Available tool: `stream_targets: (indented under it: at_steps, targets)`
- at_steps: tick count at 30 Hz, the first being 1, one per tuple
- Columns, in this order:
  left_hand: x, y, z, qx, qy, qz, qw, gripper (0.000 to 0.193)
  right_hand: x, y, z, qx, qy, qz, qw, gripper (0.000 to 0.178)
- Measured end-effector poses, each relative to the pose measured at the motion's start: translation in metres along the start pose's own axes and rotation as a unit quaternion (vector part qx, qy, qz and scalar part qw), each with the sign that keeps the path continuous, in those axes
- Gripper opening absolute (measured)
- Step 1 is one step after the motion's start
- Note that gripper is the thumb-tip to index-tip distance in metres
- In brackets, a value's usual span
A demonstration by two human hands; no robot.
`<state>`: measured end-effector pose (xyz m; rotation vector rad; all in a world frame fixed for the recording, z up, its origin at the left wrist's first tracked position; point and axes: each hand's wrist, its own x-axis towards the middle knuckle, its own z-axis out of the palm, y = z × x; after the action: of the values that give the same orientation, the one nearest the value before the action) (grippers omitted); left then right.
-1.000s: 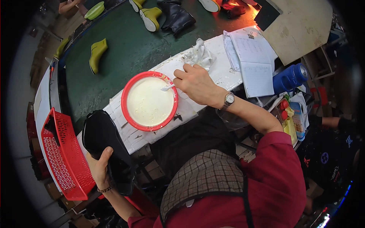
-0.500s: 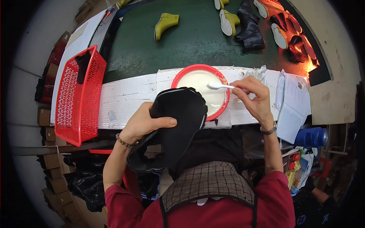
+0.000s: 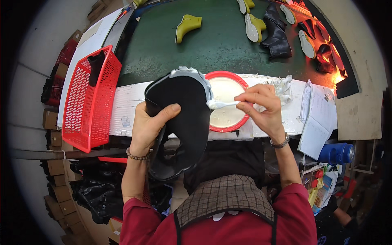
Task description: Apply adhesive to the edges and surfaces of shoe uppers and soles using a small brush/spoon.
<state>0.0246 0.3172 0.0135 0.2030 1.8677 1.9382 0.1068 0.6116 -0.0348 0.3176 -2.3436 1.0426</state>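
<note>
My left hand (image 3: 152,122) is closed on a black boot upper (image 3: 183,102), its thumb lying across the dark inner face. White paste coats the upper's far and right edge. Pinched in my right hand (image 3: 263,107) is a small white toothbrush-like brush (image 3: 228,104), whose head touches that right edge. A red-rimmed bowl (image 3: 245,119) of creamy white liquid (image 3: 223,90) stands just beyond, partly hidden behind the upper and the brush.
A red perforated basket (image 3: 87,134) stands at the left. On the green conveyor belt (image 3: 159,53) are yellow boots (image 3: 188,27), a black boot (image 3: 277,36) and several shoes near an orange glow (image 3: 339,75). Crumpled white paper (image 3: 282,87), an open notebook (image 3: 316,122) and a blue bottle (image 3: 335,153) are at the right.
The brush has moved from over the bowl leftward to the upper's edge. My left hand has turned and raised the upper, showing more of its pasted edge.
</note>
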Motion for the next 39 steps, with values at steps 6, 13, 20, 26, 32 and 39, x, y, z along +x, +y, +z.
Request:
stream_targets:
  at_steps: [6,13,20,26,32,39]
  targets:
    - [0.013,-0.01,-0.01,0.108,0.108,0.143,0.978,0.027,-0.013,0.001,0.013,0.057,-0.014,0.046,0.997,0.015]
    - [0.066,-0.07,-0.069,0.362,0.23,0.175,0.886,0.081,-0.038,0.024,-0.01,-0.203,-0.038,0.204,0.957,0.013]
    - [0.0,-0.111,-0.106,0.52,0.052,-0.01,0.853,0.142,-0.043,0.026,-0.007,-0.216,-0.023,0.179,0.96,0.012]
    - [-0.024,-0.12,-0.088,0.583,0.031,0.037,0.811,0.141,-0.042,0.029,-0.01,-0.166,-0.019,0.229,0.959,0.014]
    - [-0.018,-0.132,-0.084,0.605,0.081,0.108,0.785,0.118,-0.056,0.039,-0.016,-0.129,-0.054,0.246,0.959,0.017]
    - [-0.036,-0.127,-0.072,0.493,0.168,0.19,0.832,0.103,-0.06,0.039,-0.008,-0.088,-0.021,0.291,0.952,0.017]
